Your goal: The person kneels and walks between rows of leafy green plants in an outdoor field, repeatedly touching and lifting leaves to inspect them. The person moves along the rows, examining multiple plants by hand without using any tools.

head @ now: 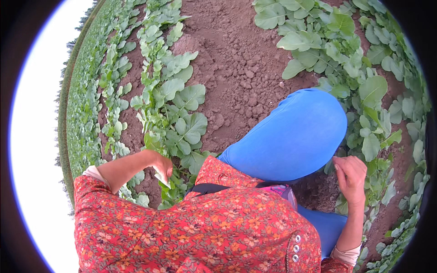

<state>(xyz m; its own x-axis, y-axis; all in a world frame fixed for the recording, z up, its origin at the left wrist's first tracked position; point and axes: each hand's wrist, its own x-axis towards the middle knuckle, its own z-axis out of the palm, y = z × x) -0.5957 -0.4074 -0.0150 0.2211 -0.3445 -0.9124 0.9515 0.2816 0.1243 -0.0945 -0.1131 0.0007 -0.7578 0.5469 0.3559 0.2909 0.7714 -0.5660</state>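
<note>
At the left, my left hand [161, 168] hangs bent at the wrist over a row of leafy green plants [189, 128]. A thin, pale, flat thing [162, 181] shows under its fingers; what it is cannot be told. To the right of my raised knee, my right hand [351, 175] is held with bent fingers beside another leafy row [371, 146]. Its fingertips are close to the blue trouser leg [290, 136], and I see nothing between them. The undersides of both hands are hidden.
Clumpy brown soil [235, 68] runs between the two nearest plant rows. More rows [114, 88] lie to the left, towards a line of trees and bright sky. My red floral garment [205, 228] fills the lower middle, with a dark strap [210, 187] across it.
</note>
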